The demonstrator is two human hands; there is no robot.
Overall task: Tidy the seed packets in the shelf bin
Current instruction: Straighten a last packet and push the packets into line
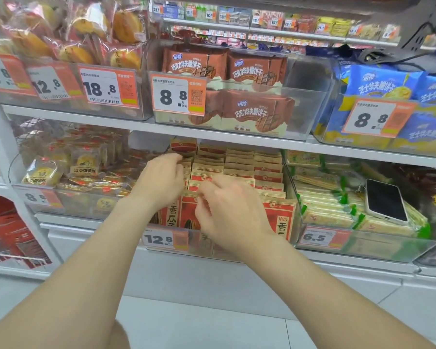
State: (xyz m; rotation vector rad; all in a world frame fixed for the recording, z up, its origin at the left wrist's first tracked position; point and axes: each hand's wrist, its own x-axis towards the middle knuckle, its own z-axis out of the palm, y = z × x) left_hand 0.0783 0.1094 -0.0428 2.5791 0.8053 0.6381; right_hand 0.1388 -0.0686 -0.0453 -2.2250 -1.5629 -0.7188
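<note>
Red and tan seed packets (247,167) stand upright in rows inside a clear plastic bin (207,244) on the middle shelf, with a 12.8 price tag on its front. My left hand (161,180) reaches into the bin's left rows, fingers curled over the tops of packets there. My right hand (232,207) is over the front middle rows, fingers bent and pinching at a packet's top edge. Both hands are blurred, so the exact grip is unclear. The front packets behind my hands are partly hidden.
A white phone (385,201) lies on green and yellow snack packs in the bin to the right (363,244). Egg-yolk pastry packs (83,165) fill the bin to the left. The shelf above (212,132) overhangs the seed bin closely, carrying brown wafer biscuit packs (257,112).
</note>
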